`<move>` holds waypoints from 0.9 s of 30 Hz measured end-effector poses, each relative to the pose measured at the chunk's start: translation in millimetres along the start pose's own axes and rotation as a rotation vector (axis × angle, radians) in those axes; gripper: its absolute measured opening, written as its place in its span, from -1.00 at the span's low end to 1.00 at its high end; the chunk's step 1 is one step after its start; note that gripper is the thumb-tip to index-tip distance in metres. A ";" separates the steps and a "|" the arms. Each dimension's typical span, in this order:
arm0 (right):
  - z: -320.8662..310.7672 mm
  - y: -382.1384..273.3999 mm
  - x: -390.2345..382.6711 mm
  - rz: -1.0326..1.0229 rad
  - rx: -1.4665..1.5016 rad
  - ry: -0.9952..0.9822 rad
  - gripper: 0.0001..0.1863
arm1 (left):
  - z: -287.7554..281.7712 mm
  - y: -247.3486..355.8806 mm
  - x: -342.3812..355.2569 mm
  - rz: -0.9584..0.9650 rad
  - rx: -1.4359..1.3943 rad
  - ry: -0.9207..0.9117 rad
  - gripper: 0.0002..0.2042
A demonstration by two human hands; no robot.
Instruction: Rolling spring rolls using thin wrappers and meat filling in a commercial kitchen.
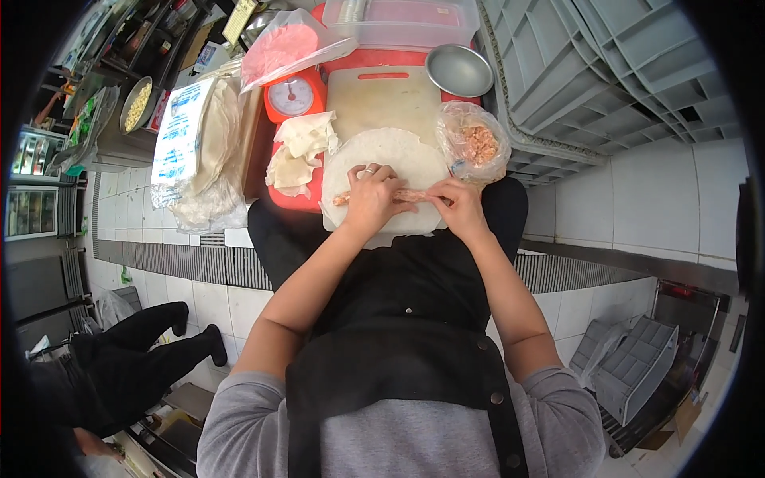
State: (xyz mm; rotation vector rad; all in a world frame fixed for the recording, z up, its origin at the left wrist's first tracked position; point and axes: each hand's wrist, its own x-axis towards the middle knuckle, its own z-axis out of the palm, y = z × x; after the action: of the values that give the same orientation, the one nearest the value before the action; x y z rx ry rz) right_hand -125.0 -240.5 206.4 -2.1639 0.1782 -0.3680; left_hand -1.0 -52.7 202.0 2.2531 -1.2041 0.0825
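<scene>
- On the cutting board, over a red tray, a round white wrapper lay flat, with a strip of pinkish filling running across its near part.
- Left hand sat palm-down on the strip's left half, fingers curled and pressed together over it (ring on one finger).
- Right hand was at the strip's right end, fingertips pinching wrapper and filling together.
- Just right of the wrapper, an open plastic bag held more of the same pink stuff.
- Left of it were a few loose wrapper pieces, a red dial scale behind them, and further left a packaged stack of wrappers.
- Behind the board: a metal bowl and a clear lidded tub.
- Grey crates were stacked off to the right.
- Somebody else in black was over at the lower left, well apart.
</scene>
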 end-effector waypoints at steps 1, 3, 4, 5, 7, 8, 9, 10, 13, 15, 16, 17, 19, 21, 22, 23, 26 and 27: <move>-2.2 5.7 -3.0 -0.001 0.005 0.002 -0.87 | 4.3 2.4 1.2 0.008 0.003 0.006 -0.55; -3.6 1.5 -2.2 0.156 0.025 -0.071 -0.83 | 7.7 -1.4 -1.3 0.004 0.014 0.018 -0.56; -1.9 -0.8 0.0 0.152 0.029 -0.075 -0.83 | 8.6 -4.2 -2.3 0.017 0.014 0.003 -0.56; -2.1 -6.4 1.2 0.162 0.096 -0.061 -0.81 | 7.9 -4.4 -3.3 0.030 0.011 -0.016 -0.56; -2.3 -13.8 3.7 0.171 0.165 -0.050 -0.79 | 5.8 -6.0 -4.6 0.047 0.015 -0.028 -0.54; -4.1 -15.0 6.6 0.107 0.052 -0.118 -0.77 | 3.3 -4.2 -2.6 0.071 0.014 -0.040 -0.53; -4.7 -15.4 8.2 0.041 -0.061 -0.185 -0.75 | 0.7 -1.6 -2.1 0.070 0.015 -0.041 -0.53; -3.0 -15.6 7.7 0.041 -0.060 -0.186 -0.75 | -2.0 1.6 -2.7 0.036 0.028 0.008 -0.51; 5.5 -9.5 4.4 -0.043 -0.137 -0.086 -0.67 | -13.1 -3.3 -9.2 -0.040 0.070 0.036 -0.45; 10.5 -4.7 4.4 -0.008 -0.149 -0.138 -0.58 | -16.1 -8.6 -14.3 -0.086 0.100 0.017 -0.41; 12.2 -2.5 3.2 -0.006 -0.149 -0.136 -0.58 | -13.0 -11.4 -17.0 -0.088 0.090 0.015 -0.39; 13.8 -10.5 5.8 -0.025 -0.143 -0.130 -0.55 | -11.2 -14.3 -20.1 -0.094 0.084 0.014 -0.36; 20.5 -26.9 12.1 -0.047 -0.133 -0.125 -0.53 | -7.8 -21.2 -24.2 -0.056 0.071 -0.026 -0.35; 24.7 -36.8 16.6 -0.152 -0.177 -0.098 -0.56 | -11.7 -18.2 -19.7 -0.008 0.050 -0.068 -0.34; 26.8 -32.6 16.3 -0.151 -0.178 -0.095 -0.56 | -15.0 -17.5 -18.6 -0.034 0.078 0.021 -0.43; 30.9 -29.1 16.9 -0.158 -0.203 -0.132 -0.57 | -20.0 -17.2 -17.1 -0.058 0.107 0.108 -0.53; 39.0 -23.2 17.4 -0.177 -0.239 -0.167 -0.61 | -35.2 -32.0 -24.7 -0.131 0.073 0.010 -0.52; 41.8 -24.4 18.4 -0.190 -0.251 -0.171 -0.63 | -33.8 -34.0 -26.6 -0.131 0.076 0.010 -0.52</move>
State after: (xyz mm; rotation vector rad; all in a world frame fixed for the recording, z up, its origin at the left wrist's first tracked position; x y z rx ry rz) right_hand -94.2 -198.9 207.0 -2.4558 -0.0830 -0.2772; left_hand 16.7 -1.0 206.1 2.3887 -1.0617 0.0898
